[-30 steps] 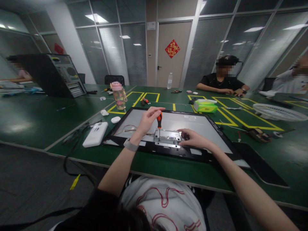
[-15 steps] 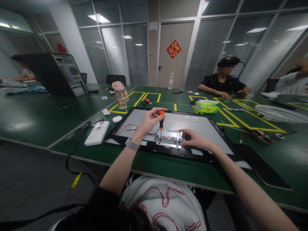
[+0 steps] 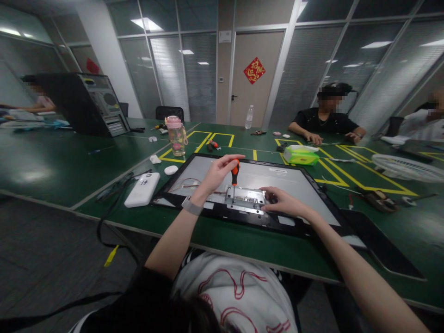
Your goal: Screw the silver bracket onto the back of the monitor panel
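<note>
At nine o'clock from the framed panel (image 3: pixel 294 182), a white power bank (image 3: pixel 142 189) lies flat. The left hand (image 3: pixel 220 175) grips an upright screwdriver (image 3: pixel 236 175), tip down at the metal bracket (image 3: pixel 245 200) toward the panel's six o'clock edge. The right hand (image 3: pixel 282 202) holds the bracket's three o'clock end between thumb and fingers.
</note>
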A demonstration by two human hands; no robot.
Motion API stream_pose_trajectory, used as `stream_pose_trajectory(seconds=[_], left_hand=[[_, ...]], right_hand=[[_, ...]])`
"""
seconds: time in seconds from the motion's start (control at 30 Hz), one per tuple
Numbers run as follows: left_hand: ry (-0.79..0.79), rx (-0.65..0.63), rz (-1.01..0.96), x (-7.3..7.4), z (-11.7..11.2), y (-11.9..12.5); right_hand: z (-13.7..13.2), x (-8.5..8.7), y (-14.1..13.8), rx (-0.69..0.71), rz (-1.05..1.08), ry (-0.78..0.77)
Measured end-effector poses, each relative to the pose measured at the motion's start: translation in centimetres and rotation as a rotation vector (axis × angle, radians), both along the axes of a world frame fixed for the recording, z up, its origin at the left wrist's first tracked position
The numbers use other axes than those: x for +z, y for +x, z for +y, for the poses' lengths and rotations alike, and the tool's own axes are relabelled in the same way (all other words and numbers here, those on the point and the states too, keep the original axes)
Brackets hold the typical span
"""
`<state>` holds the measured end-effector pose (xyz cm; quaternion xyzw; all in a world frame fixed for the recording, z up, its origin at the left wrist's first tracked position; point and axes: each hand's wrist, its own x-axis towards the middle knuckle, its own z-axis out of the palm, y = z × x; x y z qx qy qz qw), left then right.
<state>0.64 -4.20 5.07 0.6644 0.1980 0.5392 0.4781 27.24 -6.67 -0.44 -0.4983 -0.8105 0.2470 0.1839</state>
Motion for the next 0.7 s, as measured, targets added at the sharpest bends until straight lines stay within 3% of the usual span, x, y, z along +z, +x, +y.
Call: stream_pose_trajectory(seconds=[0.13,0.2,0.27,0.43,0.6,0.7], left_hand=[[-0.081,-0.179,-0.041,0.27,-0.53,-0.08],[-0.093,-0.204,-0.052,0.37,-0.66,-0.10],[-0.060,-0.163,-0.031,0.42,-0.66,-0.12],[0.090,0.083,0.070,0.62,-0.56,-0.24],[-0.003,-0.032,0.027,0.88,-0.65,-0.45],[0.036,0.058,0.065,0.92,-0.75,-0.39]], right_hand=[[-0.05,0.10,-0.04,-0.001,0.016,0.002],[-0.05,0.10,-0.04,-0.001,0.018,-0.001],[0.00,0.02,0.02,-0.002,0.023,-0.001],[0.14,-0.25,0.12,-0.001,0.015,-0.007],[-0.14,0.17,-0.16,-0.005,0.004,-0.011],[-0.30,0.47,-0.31,-0.008,0.001,-0.015]])
